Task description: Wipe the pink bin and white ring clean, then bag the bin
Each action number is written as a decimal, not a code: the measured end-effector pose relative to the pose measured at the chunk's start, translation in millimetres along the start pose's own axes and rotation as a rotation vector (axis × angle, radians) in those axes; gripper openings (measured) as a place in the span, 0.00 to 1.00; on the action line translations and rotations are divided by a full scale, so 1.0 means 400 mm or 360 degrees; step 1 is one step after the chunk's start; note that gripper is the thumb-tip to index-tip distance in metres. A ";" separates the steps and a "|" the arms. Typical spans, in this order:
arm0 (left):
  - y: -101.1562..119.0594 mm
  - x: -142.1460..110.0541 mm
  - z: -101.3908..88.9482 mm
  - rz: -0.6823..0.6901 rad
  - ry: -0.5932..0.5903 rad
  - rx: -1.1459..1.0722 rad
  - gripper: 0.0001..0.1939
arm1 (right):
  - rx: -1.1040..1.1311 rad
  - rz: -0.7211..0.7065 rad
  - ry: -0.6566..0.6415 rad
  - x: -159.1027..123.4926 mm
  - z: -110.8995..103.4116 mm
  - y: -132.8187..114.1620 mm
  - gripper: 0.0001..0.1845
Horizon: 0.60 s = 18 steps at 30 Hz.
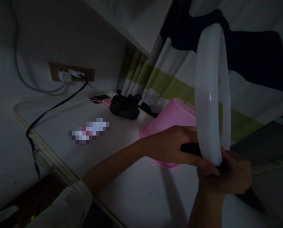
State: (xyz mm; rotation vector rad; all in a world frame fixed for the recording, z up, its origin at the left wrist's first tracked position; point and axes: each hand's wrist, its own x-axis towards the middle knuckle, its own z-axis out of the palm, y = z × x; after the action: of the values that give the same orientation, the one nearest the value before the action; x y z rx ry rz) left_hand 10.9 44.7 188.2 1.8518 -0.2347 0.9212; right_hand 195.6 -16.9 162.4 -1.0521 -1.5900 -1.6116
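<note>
A broad white plastic ring (207, 95) stands upright at the right, raised above the desk. Both of my hands are closed around its lower end. My left hand (176, 145) reaches across from the left, its thumb low by the ring's base. Below the ring, my right hand (229, 174) grips it from the other side. Some black material (191, 148) shows between the left fingers at the ring's bottom; I cannot tell what it is. Just behind my left hand, a pink plastic bin (169, 117) sits upside down on the desk, partly hidden.
On the white desk (127, 190) lie a tied black plastic bag (125, 107), a pink strapped device (107, 102), a dark flat object (97, 98) and a blurred-out item (90, 130). A black cable (58, 104) runs from the wall socket (90, 74) over the desk edge. Curtains (172, 82) hang behind.
</note>
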 end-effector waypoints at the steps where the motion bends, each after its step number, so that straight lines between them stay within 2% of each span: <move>1: 0.000 0.001 -0.001 -0.0035 0.0005 0.0020 0.16 | 0.0041 -0.0024 0.0000 0.003 0.000 -0.003 0.20; 3: 0.003 0.000 -0.013 -0.0035 -0.0016 0.0051 0.15 | 0.0144 -0.0066 0.0012 0.006 -0.002 -0.010 0.19; 7: 0.013 -0.018 -0.058 0.0192 -0.0076 0.0106 0.14 | 0.0289 -0.0093 -0.0004 0.005 -0.007 -0.015 0.21; 10: 0.015 -0.042 -0.095 0.0271 0.0081 0.0093 0.16 | 0.0326 -0.0105 -0.0002 0.003 -0.008 -0.013 0.27; 13: 0.004 -0.060 -0.122 0.0256 0.0301 -0.0024 0.26 | 0.0343 -0.0123 -0.0048 0.004 -0.007 -0.011 0.32; 15: -0.009 -0.063 -0.132 0.0300 0.0384 -0.0182 0.30 | 0.0378 -0.0149 -0.0052 0.005 -0.008 -0.013 0.32; 18: -0.027 -0.050 -0.134 0.0481 0.0389 -0.0488 0.27 | 0.0414 -0.0098 -0.0047 0.000 -0.014 -0.015 0.28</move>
State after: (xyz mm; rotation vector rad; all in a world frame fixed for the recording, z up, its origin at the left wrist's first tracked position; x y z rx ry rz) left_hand -23.3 90.6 177.6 1.4295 -0.4851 1.2343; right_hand 189.7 -22.1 159.8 -0.9000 -1.8101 -1.3865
